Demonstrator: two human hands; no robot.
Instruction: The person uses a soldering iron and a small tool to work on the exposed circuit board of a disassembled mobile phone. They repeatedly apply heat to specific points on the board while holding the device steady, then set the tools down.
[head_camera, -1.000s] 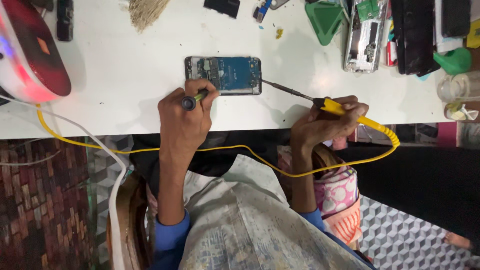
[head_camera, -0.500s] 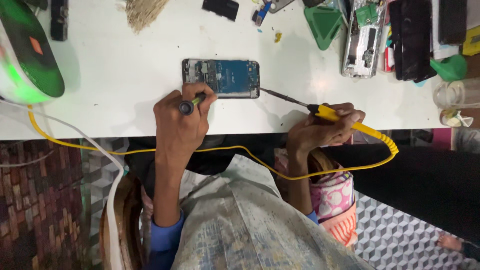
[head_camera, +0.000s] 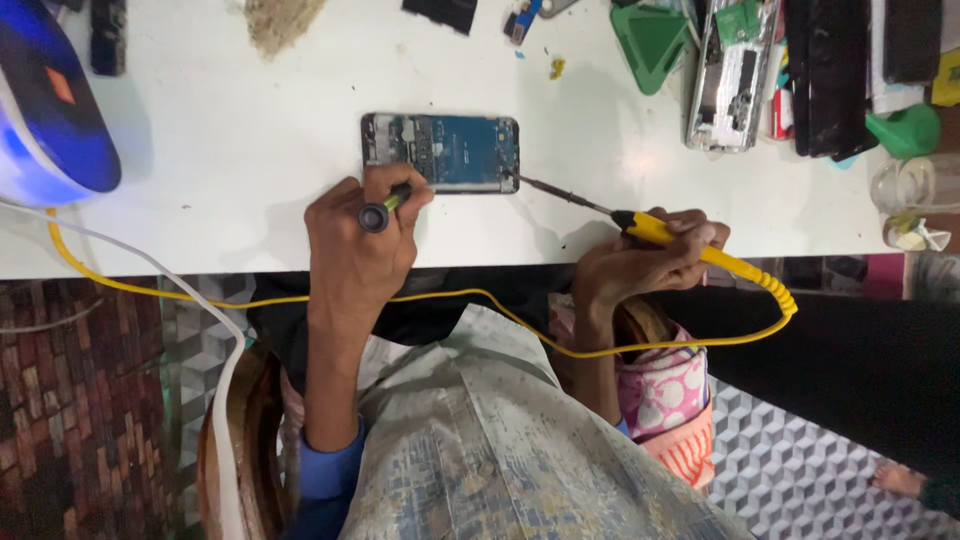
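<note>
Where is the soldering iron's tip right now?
Head view, centre: the soldering iron, held in the right hand, has its tip at the opened phone's lower right corner.

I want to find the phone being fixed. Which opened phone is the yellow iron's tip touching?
The blue-board phone mid-table; the silver phone lies untouched at the far edge.

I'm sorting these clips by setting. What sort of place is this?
Probably a phone repair bench: an opened phone lies on the white table, the right hand holds a soldering iron to it, and another stripped phone lies nearby.
</note>
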